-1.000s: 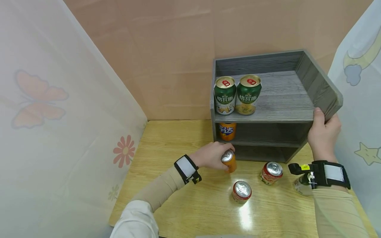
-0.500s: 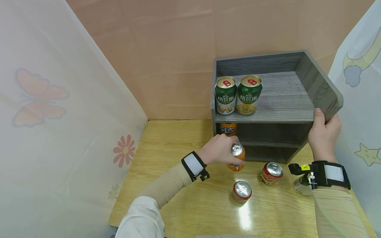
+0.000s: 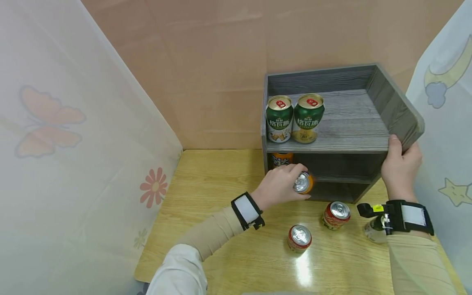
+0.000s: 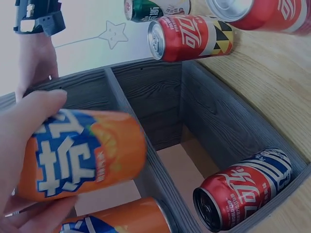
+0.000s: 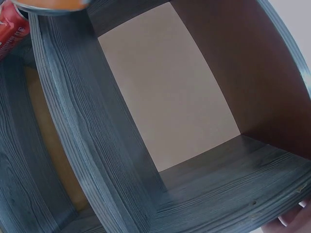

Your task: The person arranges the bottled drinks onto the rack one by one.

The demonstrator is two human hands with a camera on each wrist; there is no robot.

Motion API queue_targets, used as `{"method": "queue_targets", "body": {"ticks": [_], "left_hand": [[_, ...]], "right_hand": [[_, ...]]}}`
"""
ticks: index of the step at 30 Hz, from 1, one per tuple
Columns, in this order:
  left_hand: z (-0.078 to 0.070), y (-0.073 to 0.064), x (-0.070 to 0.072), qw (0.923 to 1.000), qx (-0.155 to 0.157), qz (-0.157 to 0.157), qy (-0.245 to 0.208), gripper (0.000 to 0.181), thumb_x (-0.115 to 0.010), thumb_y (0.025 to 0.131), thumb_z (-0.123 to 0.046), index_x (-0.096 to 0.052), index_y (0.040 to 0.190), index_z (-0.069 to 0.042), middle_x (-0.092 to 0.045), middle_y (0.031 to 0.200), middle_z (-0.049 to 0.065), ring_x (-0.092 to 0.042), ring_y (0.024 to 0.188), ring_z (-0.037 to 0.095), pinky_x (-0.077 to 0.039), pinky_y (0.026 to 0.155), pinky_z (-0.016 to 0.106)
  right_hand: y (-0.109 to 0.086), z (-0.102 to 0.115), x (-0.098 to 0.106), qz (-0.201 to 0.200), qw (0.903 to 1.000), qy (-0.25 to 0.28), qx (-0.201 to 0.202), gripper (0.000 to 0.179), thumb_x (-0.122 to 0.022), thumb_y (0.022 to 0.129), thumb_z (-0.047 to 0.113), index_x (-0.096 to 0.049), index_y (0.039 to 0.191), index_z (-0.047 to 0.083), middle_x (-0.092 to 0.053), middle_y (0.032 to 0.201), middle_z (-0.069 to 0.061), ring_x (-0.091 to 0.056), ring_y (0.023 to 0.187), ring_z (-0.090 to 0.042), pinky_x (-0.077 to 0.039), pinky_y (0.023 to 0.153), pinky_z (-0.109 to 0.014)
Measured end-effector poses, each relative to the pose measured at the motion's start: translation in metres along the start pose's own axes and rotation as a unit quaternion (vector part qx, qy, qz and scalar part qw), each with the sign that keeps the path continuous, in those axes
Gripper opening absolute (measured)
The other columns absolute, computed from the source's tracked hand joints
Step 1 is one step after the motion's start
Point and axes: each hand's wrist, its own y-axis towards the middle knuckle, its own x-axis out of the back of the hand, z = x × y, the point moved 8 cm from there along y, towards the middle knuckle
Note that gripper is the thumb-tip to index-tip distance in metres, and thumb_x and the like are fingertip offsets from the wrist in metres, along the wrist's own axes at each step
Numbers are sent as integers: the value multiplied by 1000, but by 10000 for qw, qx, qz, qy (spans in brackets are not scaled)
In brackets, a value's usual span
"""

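Observation:
My left hand [image 3: 282, 184] grips an orange soda can [image 3: 303, 182] in front of the middle opening of a grey wooden shelf [image 3: 332, 150]. In the left wrist view, fingers and thumb wrap around that orange can [image 4: 92, 153], which is tilted. Behind the hand, another orange can [image 3: 282, 159] stands at the left of the middle level, partly covered. My right hand [image 3: 402, 168] holds the shelf's right side wall near its front edge; only some fingers [image 5: 291, 221] show in the right wrist view.
Two green cans [image 3: 279, 119] stand on the top level at left. A red can [image 4: 243, 191] lies within the bottom level's left end. On the wooden table [image 3: 217, 176] in front are two red cans [image 3: 300, 237] and a green-and-white can [image 3: 375, 229], partly behind the right wrist.
My left hand has lifted the orange can off the table and carried it right and up toward the middle level, tilting it. The right hand stays on the shelf.

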Motion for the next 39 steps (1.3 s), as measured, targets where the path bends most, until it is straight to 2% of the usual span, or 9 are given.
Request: {"method": "queue_targets", "body": {"ticks": [6, 10, 16, 24, 29, 35, 39], "left_hand": [[-12, 4, 2, 9957, -490, -381, 683, 70, -84, 80, -49, -60, 134, -12, -63, 127, 5, -64, 108, 18, -53, 84, 22], [-15, 9, 1, 9924, -569, -471, 984, 68, -82, 84, -46, -59, 138, -11, -59, 134, 7, -60, 116, 20, -53, 88, 24], [-17, 17, -3, 9865, -634, -607, 1385, 70, -80, 87, -44, -56, 142, -8, -58, 136, 8, -59, 115, 21, -50, 93, 24], [-14, 21, -12, 9831, -483, -521, 1687, 70, -79, 87, -44, -55, 144, -9, -59, 133, 6, -60, 112, 19, -53, 84, 23], [-11, 27, -14, 9813, -400, -534, 1804, 72, -78, 88, -46, -54, 146, -10, -61, 129, 4, -63, 106, 18, -55, 78, 24], [-14, 31, -17, 9790, -572, -501, 1892, 66, -71, 96, -43, -47, 153, -21, -58, 126, 4, -63, 94, 18, -54, 66, 22], [-15, 31, -20, 9782, -652, -556, 1889, 57, -64, 101, -38, -46, 154, -25, -55, 126, 5, -61, 92, 19, -53, 65, 22]], "right_hand": [[0, 1, 0, 28, 10000, -67, -46, 22, -41, 109, 37, -59, 120, 30, -50, 100, 22, -47, 91, 2, -34, 78, -23], [0, 0, -1, 49, 9999, -89, -78, 24, -41, 109, 38, -59, 123, 30, -52, 105, 19, -47, 92, 2, -34, 79, -23], [0, 0, 0, 29, 10000, -38, -67, 22, -42, 109, 39, -58, 120, 31, -50, 101, 21, -46, 91, 2, -33, 79, -23], [0, -1, 0, 32, 10000, 22, -47, 23, -42, 109, 38, -59, 122, 30, -52, 103, 20, -47, 91, 2, -33, 79, -23], [1, 1, 1, -22, 10000, 26, 17, 20, -43, 108, 37, -59, 118, 31, -50, 99, 21, -46, 91, 2, -33, 79, -22], [0, 0, 0, 40, 10000, -13, -58, 24, -42, 109, 37, -59, 124, 29, -51, 103, 19, -46, 93, 1, -32, 80, -23], [0, 1, 0, 48, 9999, -68, -77, 24, -42, 109, 38, -59, 123, 29, -52, 104, 19, -46, 93, 1, -32, 80, -23]]}}
